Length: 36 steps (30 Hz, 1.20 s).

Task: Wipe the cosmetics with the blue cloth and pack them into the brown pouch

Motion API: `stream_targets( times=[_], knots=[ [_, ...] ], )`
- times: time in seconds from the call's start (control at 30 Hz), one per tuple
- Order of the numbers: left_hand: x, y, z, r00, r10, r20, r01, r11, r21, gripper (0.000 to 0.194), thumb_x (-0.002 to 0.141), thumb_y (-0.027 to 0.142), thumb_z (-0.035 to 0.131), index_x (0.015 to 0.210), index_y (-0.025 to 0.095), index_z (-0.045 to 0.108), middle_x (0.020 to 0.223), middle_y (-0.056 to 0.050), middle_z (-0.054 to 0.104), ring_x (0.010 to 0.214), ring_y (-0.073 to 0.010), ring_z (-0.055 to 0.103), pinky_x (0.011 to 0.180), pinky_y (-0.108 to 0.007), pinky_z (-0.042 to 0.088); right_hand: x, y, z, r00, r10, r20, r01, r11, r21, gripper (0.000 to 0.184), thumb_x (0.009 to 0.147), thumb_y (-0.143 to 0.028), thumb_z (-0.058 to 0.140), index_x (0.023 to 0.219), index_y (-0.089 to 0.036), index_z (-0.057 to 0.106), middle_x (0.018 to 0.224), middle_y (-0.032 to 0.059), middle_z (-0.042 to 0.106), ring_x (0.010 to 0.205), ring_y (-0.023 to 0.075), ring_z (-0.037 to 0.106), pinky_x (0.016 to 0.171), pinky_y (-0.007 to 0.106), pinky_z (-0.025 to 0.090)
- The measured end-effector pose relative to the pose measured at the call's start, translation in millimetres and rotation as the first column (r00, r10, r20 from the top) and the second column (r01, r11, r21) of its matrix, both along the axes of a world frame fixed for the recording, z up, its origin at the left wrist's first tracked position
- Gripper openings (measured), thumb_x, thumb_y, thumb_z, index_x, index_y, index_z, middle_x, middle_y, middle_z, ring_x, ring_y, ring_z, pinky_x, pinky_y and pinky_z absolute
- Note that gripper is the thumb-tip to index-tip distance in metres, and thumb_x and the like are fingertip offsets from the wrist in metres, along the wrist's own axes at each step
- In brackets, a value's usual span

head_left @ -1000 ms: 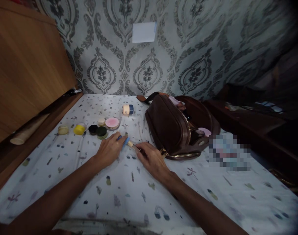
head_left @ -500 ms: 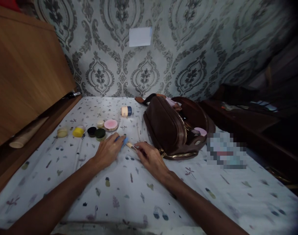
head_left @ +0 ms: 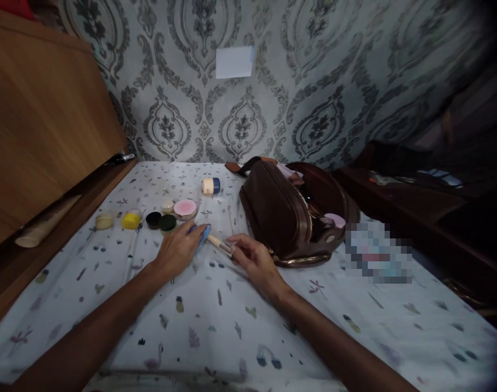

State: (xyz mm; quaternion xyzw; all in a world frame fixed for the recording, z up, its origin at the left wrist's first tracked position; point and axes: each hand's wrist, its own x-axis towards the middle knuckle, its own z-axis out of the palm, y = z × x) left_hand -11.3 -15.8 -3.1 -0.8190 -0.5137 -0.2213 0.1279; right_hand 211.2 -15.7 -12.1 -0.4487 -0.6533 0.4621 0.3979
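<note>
Above the patterned sheet, my left hand (head_left: 179, 247) is closed on a blue cloth-like piece (head_left: 204, 235) that lies against one end of a makeup brush. The brush (head_left: 216, 241) has a pale handle and a metallic section toward the right. My right hand (head_left: 252, 261) pinches its right end between thumb and fingers; the tip there is hidden. Just beyond my left hand sit a dark green-lidded jar (head_left: 167, 222), a black-lidded jar (head_left: 153, 219) and a pink compact (head_left: 185, 209).
A brown leather bag (head_left: 277, 218) lies unzipped at the right, with a blurred packet (head_left: 377, 253) beside it. A cream and navy stick (head_left: 211, 185) lies farther back. Yellow (head_left: 131, 220) and cream (head_left: 104, 220) jars stand left. A wooden cabinet (head_left: 48, 109) borders the left side.
My right hand has shifted slightly right and down, and more of the brush shows between my hands. The left hand has moved slightly left with the blue piece.
</note>
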Motion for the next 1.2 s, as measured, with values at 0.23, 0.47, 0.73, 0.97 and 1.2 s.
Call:
stream_targets(
  times=[0.23,0.47,0.73,0.97,1.2],
  knots=[
    [14.2,-11.1,-0.2,0.982,-0.189,0.030,0.187,0.981,0.054,0.034,0.103,0.024,0.036,0.127,0.021,0.061,0.094,-0.006,0.063,0.077,-0.0158,0.063,0.063,-0.025,0.051,1.6,1.6,11.5,0.913,-0.036,-0.407,-0.132,0.916,-0.378,0.047,0.062,-0.053,0.085,0.085,-0.013,0.076,0.062,0.0012,0.064,0.051,0.0074,0.046,0.048,0.022,0.029],
    [-3.9,0.5,7.6,0.940,0.010,0.341,0.011,0.998,-0.058,0.032,0.102,0.032,0.038,0.126,0.019,0.054,0.114,-0.011,0.065,0.100,-0.0219,0.065,0.084,-0.034,0.054,4.6,-2.1,21.3,0.831,-0.066,-0.552,-0.261,0.830,-0.494,0.046,0.057,-0.039,0.092,0.093,-0.014,0.077,0.069,0.0017,0.069,0.054,0.0067,0.051,0.052,0.020,0.039],
    [23.2,-8.7,9.0,0.467,0.274,0.841,0.316,0.836,-0.448,0.037,0.096,0.050,0.045,0.106,0.019,0.060,0.100,-0.004,0.068,0.096,-0.0199,0.062,0.087,-0.032,0.051,-5.8,-7.8,15.5,0.846,0.052,-0.531,-0.313,0.854,-0.415,0.044,0.061,-0.039,0.091,0.092,-0.017,0.069,0.064,-0.0039,0.063,0.055,0.0075,0.056,0.049,0.018,0.037],
    [37.1,-25.4,15.2,0.567,0.155,0.809,0.551,0.658,-0.513,0.035,0.093,0.049,0.051,0.096,0.016,0.062,0.081,0.000,0.061,0.079,-0.0166,0.054,0.073,-0.028,0.047,-9.1,-7.5,4.8,0.939,0.110,-0.325,-0.195,0.951,-0.241,0.043,0.065,-0.051,0.084,0.076,-0.020,0.055,0.062,-0.0049,0.060,0.049,0.0098,0.055,0.044,0.020,0.036],
    [31.0,-22.8,19.8,0.508,0.149,0.848,0.614,0.627,-0.478,0.028,0.088,0.042,0.060,0.100,0.016,0.063,0.082,0.000,0.058,0.075,-0.0141,0.052,0.070,-0.025,0.043,-9.5,-10.8,-1.2,0.999,0.045,-0.022,-0.044,0.999,0.019,0.036,0.072,-0.041,0.077,0.062,-0.020,0.050,0.053,-0.0065,0.047,0.050,0.0083,0.042,0.048,0.021,0.033]
  ],
)
